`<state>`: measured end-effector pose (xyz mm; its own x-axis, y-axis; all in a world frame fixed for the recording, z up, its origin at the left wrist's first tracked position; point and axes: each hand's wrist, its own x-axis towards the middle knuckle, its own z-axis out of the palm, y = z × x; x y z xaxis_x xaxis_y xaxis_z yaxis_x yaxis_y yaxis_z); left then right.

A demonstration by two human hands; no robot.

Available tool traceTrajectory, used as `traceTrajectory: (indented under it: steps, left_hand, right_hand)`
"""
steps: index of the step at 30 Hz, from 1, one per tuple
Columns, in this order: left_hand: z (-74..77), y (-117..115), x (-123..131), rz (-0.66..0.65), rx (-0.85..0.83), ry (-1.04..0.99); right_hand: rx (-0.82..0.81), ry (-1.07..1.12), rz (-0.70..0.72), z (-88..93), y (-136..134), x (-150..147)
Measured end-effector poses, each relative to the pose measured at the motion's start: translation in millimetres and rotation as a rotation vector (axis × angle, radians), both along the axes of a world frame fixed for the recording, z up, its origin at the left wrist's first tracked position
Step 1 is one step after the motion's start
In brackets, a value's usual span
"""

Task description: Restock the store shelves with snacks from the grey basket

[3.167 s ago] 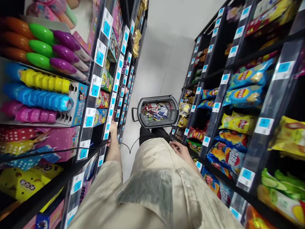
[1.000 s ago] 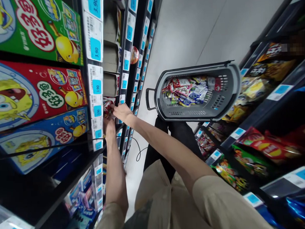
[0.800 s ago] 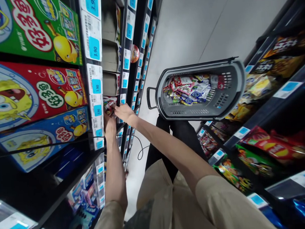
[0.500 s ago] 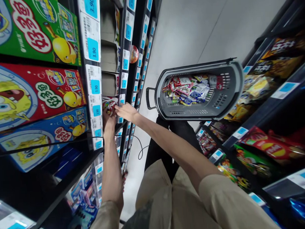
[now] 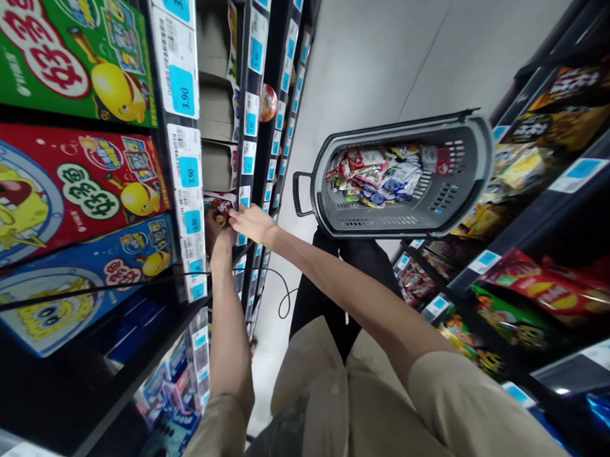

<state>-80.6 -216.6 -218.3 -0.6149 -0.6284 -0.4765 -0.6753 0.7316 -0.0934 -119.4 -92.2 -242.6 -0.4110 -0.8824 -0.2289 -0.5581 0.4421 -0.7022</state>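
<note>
Both hands meet inside a shelf bay on the left. A small red and white snack packet [image 5: 219, 209] lies between them, its lower part hidden. My left hand [image 5: 217, 233] comes from below, fingers curled around the packet and partly behind the price strip. From the right, my right hand [image 5: 251, 222] reaches over the shelf's front edge, its fingertips closed at the packet's right side. Open cardboard display boxes [image 5: 217, 111] stand just beyond the hands in the same row.
A grey shopping basket [image 5: 385, 227] with several small snack packets [image 5: 373, 173] stands upright on the floor [image 5: 374, 59]. Price strips [image 5: 185, 159] edge the left shelf beside large cartoon snack boxes [image 5: 83, 176]. A thin black cable [image 5: 281, 282] hangs below my hands. Bagged snacks [image 5: 552, 290] fill the right shelves.
My left hand has shifted slightly and its fingers sit deeper around the packet, of which less shows. The view has moved a little; the right hand is nearly still.
</note>
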Motion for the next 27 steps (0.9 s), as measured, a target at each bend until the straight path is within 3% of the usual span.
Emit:
traceTrajectory:
  steps: [5, 12, 17, 22, 27]
  left_hand:
    - [2.5, 12.3, -12.4, 0.099, -0.085, 0.137]
    - [2.9, 12.8, -20.7, 0.140, -0.061, 0.062]
    - [11.2, 15.2, -28.5, 0.142, -0.039, 0.056]
    - [22.0, 31.1, -19.0, 0.112, 0.043, 0.193]
    - [27.6, 63.1, -4.6, 0.012, -0.009, 0.363]
  right_hand:
    - [-0.051, 0.067, -0.011, -7.6, 2.7, 6.0]
    - [-0.085, 0.075, -0.015, -12.2, 3.9, 12.5]
    - [-0.146, 0.068, -0.028, -18.4, 15.2, 27.7]
    - [-0.130, -0.010, -0.115, -43.1, 59.6, 60.7]
    - [0.095, -0.248, -0.283, -83.5, 147.0, 89.0]
